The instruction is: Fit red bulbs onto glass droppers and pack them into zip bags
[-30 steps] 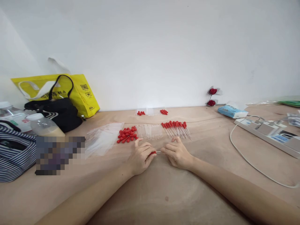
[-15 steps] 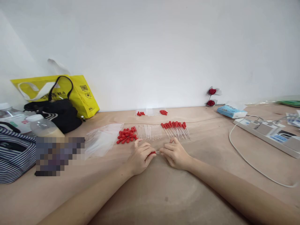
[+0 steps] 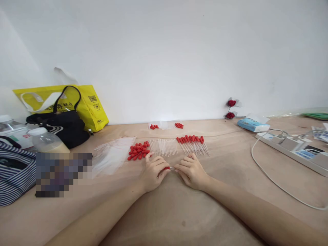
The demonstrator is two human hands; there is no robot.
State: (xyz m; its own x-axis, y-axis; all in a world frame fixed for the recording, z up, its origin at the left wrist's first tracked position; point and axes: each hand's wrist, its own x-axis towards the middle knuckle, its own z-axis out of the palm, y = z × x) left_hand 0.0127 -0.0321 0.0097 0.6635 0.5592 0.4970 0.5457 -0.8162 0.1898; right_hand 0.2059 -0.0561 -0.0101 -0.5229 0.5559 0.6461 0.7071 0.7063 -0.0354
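Note:
My left hand (image 3: pixel 155 173) pinches a red rubber dropper bulb (image 3: pixel 166 168), which pokes out between thumb and forefinger. Facing it, my right hand (image 3: pixel 191 171) is closed on a thin clear pipette tube (image 3: pixel 172 168). The tube's end meets the bulb in the narrow gap between my hands; how deep it sits inside is hidden. Just beyond my left hand lies a heap of loose red bulbs (image 3: pixel 138 150). Bare glass tubes (image 3: pixel 163 147) lie in a row beside it. Past my right hand are several droppers with red bulbs fitted (image 3: pixel 193 143).
Clear plastic bags (image 3: pixel 110 157) lie left of the bulbs. By the wall is a bag with red bulbs and tubes (image 3: pixel 166 125). A tissue pack (image 3: pixel 252 124) and a power strip (image 3: pixel 289 150) with a cable stand right; a yellow bag (image 3: pixel 96 114) and bottle (image 3: pixel 48 140) left.
The view has tilted slightly, so the table sits a little lower. Both hands keep hold of the bulb and tube, with hardly any shift between them.

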